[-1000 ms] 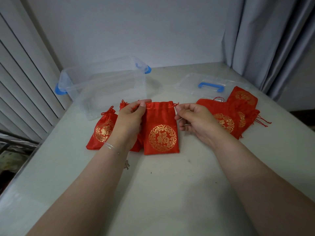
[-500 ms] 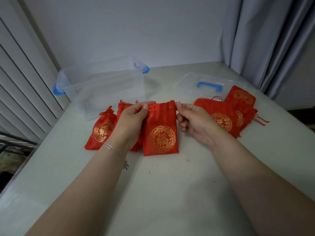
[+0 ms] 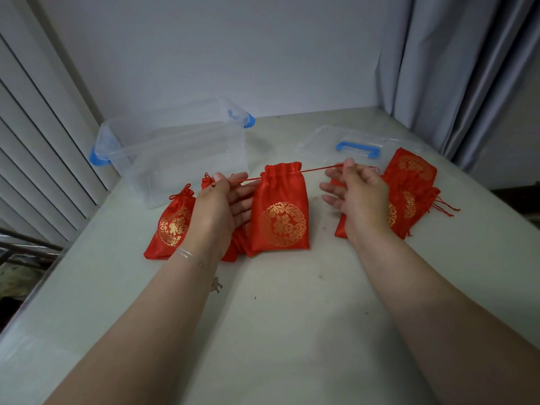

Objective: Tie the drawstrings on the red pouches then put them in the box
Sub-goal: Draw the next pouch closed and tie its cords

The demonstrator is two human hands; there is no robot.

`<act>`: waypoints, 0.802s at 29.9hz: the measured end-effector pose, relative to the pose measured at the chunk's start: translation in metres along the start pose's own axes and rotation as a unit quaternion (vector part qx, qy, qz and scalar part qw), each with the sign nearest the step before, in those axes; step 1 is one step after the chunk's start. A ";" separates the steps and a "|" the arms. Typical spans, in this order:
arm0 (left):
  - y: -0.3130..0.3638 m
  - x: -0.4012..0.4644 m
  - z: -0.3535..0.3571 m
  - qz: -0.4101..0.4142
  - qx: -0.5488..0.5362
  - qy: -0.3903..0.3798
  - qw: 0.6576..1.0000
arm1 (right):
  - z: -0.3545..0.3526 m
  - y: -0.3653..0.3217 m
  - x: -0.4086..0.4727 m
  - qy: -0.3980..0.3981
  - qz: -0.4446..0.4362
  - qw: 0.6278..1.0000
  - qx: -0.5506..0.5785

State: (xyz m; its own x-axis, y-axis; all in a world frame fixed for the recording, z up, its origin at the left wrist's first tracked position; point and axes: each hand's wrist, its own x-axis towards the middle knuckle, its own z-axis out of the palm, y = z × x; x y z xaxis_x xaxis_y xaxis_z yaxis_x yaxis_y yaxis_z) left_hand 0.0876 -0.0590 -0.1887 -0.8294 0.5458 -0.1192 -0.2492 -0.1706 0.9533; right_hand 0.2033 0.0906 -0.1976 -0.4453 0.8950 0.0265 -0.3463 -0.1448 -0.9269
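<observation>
Pouch point(image 3: 280, 211) lies on the tabletop point(image 3: 292, 317) between both hands; left hand point(image 3: 217, 206) and right hand point(image 3: 361, 197) each pinch a taut drawstring point(image 3: 318, 169) end, other fingers loosely spread.

We viewed a pale table point(image 3: 292, 331) from above. At its centre lay a red pouch point(image 3: 280, 211) with a gold emblem, its mouth gathered. Our left hand point(image 3: 217, 206) pinched one drawstring point(image 3: 248, 180) and our right hand point(image 3: 359, 194) pinched the other drawstring point(image 3: 318, 169), each cord stretched taut outward from the pouch mouth. A tied pouch point(image 3: 172, 226) lay to the left, another partly hidden behind our left hand. A pile of pouches point(image 3: 415, 182) lay behind our right hand. The clear box point(image 3: 175, 150) with blue latches stood at the back left, its lid point(image 3: 358, 144) lying flat at the back right
</observation>
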 end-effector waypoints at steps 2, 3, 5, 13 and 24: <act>0.001 -0.001 0.000 -0.005 0.002 -0.013 1.000 | 0.000 -0.002 0.000 0.023 -0.020 0.998 0.054; 0.001 -0.002 0.000 -0.009 0.005 -0.013 1.000 | 0.000 -0.002 0.000 0.033 -0.023 0.995 0.088; 0.002 -0.003 0.000 -0.014 0.010 -0.001 1.000 | -0.001 -0.003 0.002 0.049 -0.010 0.985 0.165; 0.004 -0.005 0.002 -0.028 -0.043 -0.028 0.998 | -0.007 -0.007 0.013 0.050 0.035 0.967 0.247; 0.007 0.001 -0.009 0.104 0.010 -0.090 0.990 | 0.003 0.026 0.001 -0.233 -0.146 0.908 -0.316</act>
State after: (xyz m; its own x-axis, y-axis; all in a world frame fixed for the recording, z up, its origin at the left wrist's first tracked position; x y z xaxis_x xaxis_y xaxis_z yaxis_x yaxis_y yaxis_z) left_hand 0.0806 -0.0668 -0.1847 -0.7583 0.6390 0.1293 -0.0714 -0.2785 0.9578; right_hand 0.1913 0.0861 -0.2199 -0.7621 0.5600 0.3248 -0.0286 0.4722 -0.8810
